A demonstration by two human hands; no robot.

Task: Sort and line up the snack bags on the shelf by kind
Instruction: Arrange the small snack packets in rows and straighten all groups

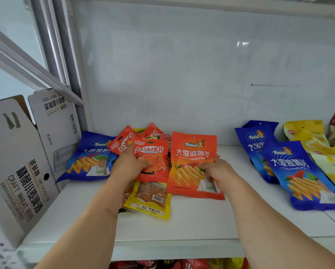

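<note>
The left hand [131, 164] is pinching a small red snack bag [153, 162]; the right hand [214, 171] is pinching the orange chip bag [192, 164] at its three-o'clock edge. Both bags are looking light, crinkly and slippery, so gripping flat edges seems safest.

left hand [130, 165]: bare, no glove, ring or watch | right hand [217, 172]: bare | forearms: bare, sleeveless

Bright, even, cool light fills the shelf [182, 226], soft enough that the arms throw only faint shadows. A small white glare patch sits on the glossy back panel [243, 44]. The wide lens bows the frame post [73, 61] and the carton [17, 167] at the left edge. The centre is fairly sharp; the corners smear.
</note>
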